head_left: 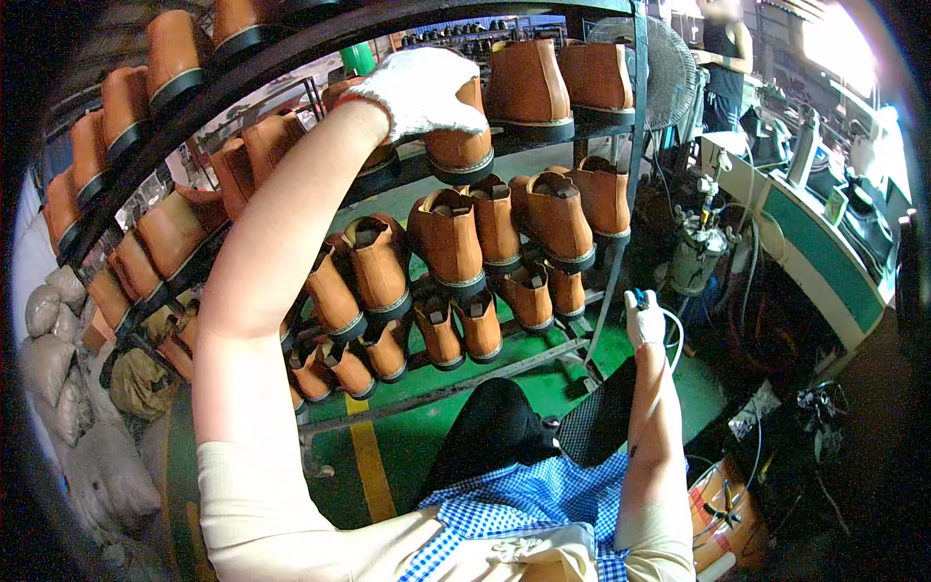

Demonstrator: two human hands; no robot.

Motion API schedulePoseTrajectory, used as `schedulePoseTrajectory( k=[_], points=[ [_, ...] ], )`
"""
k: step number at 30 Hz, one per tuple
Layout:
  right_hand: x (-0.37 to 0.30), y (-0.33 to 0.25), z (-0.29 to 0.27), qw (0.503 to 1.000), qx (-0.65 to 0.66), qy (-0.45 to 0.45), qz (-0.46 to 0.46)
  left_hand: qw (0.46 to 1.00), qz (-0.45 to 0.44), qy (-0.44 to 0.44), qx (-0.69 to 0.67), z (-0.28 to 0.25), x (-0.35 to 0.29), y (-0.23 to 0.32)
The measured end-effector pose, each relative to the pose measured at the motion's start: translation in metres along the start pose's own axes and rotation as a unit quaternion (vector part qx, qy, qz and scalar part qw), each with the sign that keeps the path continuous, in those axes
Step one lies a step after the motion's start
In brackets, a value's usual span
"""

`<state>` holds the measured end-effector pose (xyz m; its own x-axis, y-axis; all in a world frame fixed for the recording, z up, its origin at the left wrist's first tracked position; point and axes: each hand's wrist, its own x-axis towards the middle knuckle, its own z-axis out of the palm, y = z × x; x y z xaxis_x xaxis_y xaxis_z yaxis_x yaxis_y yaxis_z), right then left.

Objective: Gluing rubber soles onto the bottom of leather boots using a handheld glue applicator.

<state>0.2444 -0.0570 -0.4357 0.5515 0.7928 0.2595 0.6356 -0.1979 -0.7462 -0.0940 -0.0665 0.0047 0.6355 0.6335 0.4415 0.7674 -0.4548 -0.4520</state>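
My left hand (427, 92), in a white glove, reaches up to the upper shelf. Its fingers close over the top of a brown leather boot (462, 145) with a dark sole, hiding the boot's upper part. More brown boots (529, 87) stand to the right on the same shelf. Lower down on the right, my right hand (644, 325), also gloved, is closed around a small blue-topped tool (638, 299). A pale hose (679, 339) curves beside that wrist. The tool's exact kind is too small to make out.
The dark metal rack (635, 126) carries several tiers of boots. Filled sacks (107, 466) lie at the left. A fan (669, 73), a metal pressure pot (696, 254) and a cluttered workbench (815, 257) stand right. Another person (725, 58) stands far right. Pliers (722, 506) lie lower right.
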Motion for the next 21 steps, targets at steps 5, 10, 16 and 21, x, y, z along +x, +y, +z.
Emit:
schedulePoseTrajectory(
  k=[5, 10, 16, 21],
  points=[
    [0.0, -0.01, -0.003, 1.0, -0.003, -0.001, -0.004, 0.995, 0.086, 0.049, 0.027, 0.016, 0.0, -0.009],
    [0.002, -0.011, -0.004, 1.0, -0.01, -0.003, 0.007, 0.979, -0.041, 0.116, -0.163, 0.018, -0.03, -0.011],
    [-0.007, -0.014, -0.006, 0.998, -0.004, 0.065, 0.003, 0.944, -0.022, 0.205, -0.259, 0.002, -0.107, 0.027],
    [-0.015, -0.021, -0.02, 0.995, 0.032, 0.082, -0.042, 0.925, 0.083, 0.149, -0.341, 0.0, -0.195, 0.074]
  ],
)
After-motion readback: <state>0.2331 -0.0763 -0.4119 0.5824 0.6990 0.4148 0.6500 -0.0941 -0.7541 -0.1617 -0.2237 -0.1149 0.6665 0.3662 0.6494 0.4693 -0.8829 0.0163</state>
